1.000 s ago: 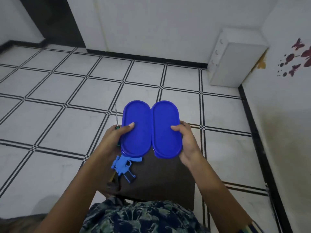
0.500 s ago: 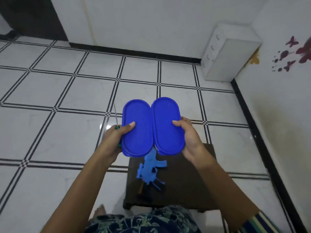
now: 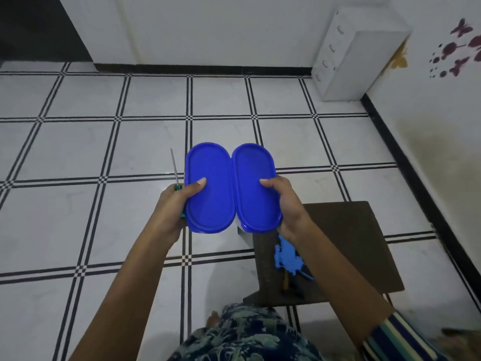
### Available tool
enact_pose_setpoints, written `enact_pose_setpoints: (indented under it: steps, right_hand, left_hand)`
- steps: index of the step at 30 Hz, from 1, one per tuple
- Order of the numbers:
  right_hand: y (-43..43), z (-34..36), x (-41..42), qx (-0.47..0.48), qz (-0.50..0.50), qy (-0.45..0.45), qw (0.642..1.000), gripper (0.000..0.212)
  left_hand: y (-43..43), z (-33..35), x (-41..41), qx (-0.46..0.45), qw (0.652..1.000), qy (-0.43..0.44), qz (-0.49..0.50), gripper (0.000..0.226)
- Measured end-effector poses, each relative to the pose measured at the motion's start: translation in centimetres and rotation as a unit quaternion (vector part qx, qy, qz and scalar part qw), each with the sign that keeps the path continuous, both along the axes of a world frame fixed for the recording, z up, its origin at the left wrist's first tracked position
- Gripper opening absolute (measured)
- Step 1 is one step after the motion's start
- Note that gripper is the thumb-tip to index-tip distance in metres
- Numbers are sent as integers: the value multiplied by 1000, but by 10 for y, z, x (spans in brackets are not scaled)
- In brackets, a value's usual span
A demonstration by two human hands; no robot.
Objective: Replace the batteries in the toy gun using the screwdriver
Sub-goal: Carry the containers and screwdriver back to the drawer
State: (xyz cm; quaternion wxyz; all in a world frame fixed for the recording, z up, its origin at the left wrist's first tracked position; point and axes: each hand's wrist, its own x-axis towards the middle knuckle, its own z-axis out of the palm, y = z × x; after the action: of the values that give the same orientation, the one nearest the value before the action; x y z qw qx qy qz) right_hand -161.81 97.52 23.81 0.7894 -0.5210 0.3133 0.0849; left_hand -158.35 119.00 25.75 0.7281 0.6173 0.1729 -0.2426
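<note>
White tiled floor (image 3: 78, 152) with black lines; nearest, a low dark desk (image 3: 351, 243) carries the blue toy gun (image 3: 286, 256), lying flat by its left edge, long axis slanting near-right to far-left, muzzle end unclear behind the forearm. Judging by this, nothing is opened yet: unscrewing and battery swap remain. Above, the left hand (image 3: 171, 204) has fingers clamped on the left box (image 3: 208, 183) and the screwdriver (image 3: 173, 165), shaft pointing away. The right hand (image 3: 286, 201) grips the right box (image 3: 253, 183).

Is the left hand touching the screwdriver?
Touching. The head view shows the left hand gripping the screwdriver by its green handle, pressed against a blue box, with the metal shaft poking up past the fingers.
</note>
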Motion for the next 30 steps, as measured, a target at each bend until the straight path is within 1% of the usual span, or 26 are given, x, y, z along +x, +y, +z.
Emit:
enact_pose_setpoints:
  steps: [3,6,9,12,15,18,21,24,27,29,30]
  right_hand:
    - [10,4,20,-20,-8,-6,1000,43]
    - [17,3,47,-18,-15,-4,1000,45]
    - [22,-3,77,-12,-21,3,1000,47]
    - [24,-10,125,5,-34,4,999,51]
    - [26,-13,185,26,-47,5,999,53]
    - [27,-9,245,44,-50,1,998,59]
    - [23,-2,312,47,-65,-17,997,64]
    - [16,4,382,51,-78,-33,995,58]
    - [5,5,443,65,-94,-28,993,51]
    - [-6,1,493,73,-104,-32,991,57]
    - [-8,-1,505,73,-104,-32,991,62]
  left_hand:
    - [11,-3,21,-2,1000,6,0,50]
    - [20,-7,54,-5,1000,12,-20,56]
    - [24,-9,91,-1,999,12,-43,51]
    - [26,-10,144,28,998,8,-52,52]
    - [25,-6,208,45,997,9,-55,53]
    - [24,5,272,51,996,10,-76,46]
    - [19,17,345,60,994,-8,-96,54]
    - [11,23,418,45,995,-22,-89,52]
    - [2,17,482,25,995,-3,-93,49]
    - [-11,10,537,15,994,7,-110,44]
    - [-14,7,549,20,994,8,-110,41]
